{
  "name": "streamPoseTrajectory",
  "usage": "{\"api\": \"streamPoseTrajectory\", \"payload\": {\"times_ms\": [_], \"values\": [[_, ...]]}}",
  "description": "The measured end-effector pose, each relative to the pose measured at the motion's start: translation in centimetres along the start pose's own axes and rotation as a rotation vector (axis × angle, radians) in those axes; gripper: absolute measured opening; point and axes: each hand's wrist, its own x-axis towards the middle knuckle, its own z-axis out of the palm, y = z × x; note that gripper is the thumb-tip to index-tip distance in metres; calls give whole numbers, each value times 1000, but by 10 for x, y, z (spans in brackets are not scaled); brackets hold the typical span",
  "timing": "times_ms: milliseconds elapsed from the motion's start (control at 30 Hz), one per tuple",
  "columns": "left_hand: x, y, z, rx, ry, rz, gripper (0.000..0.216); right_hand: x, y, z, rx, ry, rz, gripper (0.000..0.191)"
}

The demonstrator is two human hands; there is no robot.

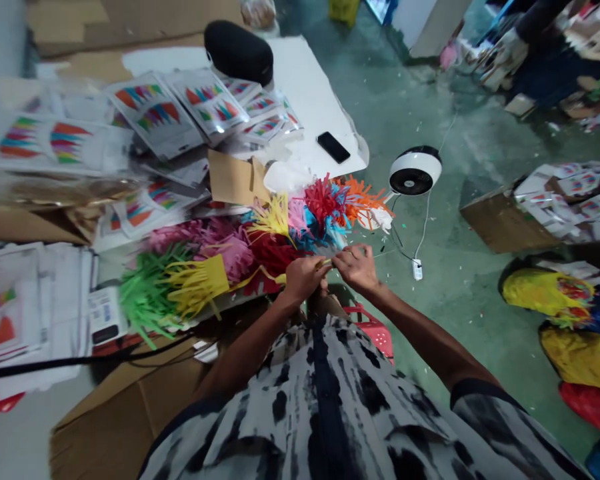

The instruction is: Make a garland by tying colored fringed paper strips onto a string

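My left hand [304, 277] and my right hand [357, 268] meet close together in front of my body, at the table's near edge. Both are closed, with a thin yellow paper strip [326, 264] pinched between them; most of it is hidden by the fingers. Just beyond them lies a row of fringed paper tassels: a dark red tassel [275, 252], a light yellow one [273, 219], a crimson one [325, 203] and an orange one [363, 200]. Pink tassels [227, 250], a green tassel [147, 283] and a yellow tassel [200, 283] lie farther left.
Printed packets [155, 113] are heaped on the table's left, below a black case [239, 52]. A phone [333, 147] lies near the table's right edge. A white-and-black fan [415, 171] stands beyond it. Below are a red stool [375, 333] and a cardboard box [125, 407].
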Motion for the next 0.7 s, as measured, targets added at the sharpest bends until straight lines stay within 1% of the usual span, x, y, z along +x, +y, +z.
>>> {"api": "streamPoseTrajectory", "payload": {"times_ms": [33, 100, 167, 233, 300, 367, 433, 467, 533, 633, 700], "values": [[-3, 5, -10, -156, -36, -60, 35, 2, 0, -10, -8, 35, -9, 21], [-10, 12, -29, -505, -161, -192, 53, 6, -4, -28, -10, 88, -19, 24], [-19, 15, -43, -836, -272, -305, 61, 10, -10, -43, 4, 123, -32, 26], [-28, 15, -51, -1107, -327, -364, 56, 14, -19, -53, 17, 156, -51, 28], [-37, 14, -56, -1323, -333, -403, 47, 19, -28, -59, 23, 186, -62, 27], [-44, 12, -59, -1472, -323, -448, 40, 24, -36, -63, 40, 197, -52, 26], [-51, 11, -62, -1525, -284, -487, 36, 31, -46, -65, 85, 203, -30, 24], [-54, 10, -64, -1516, -252, -493, 35, 35, -51, -66, 123, 215, -8, 22], [-58, 9, -67, -1448, -174, -460, 36, 45, -63, -66, 261, 258, 69, 19], [-62, 8, -74, -1268, -44, -348, 40, 60, -80, -65, 636, 311, 246, 21], [-62, 8, -81, -1137, 63, -266, 39, 69, -88, -61, 919, 281, 361, 24]]}}
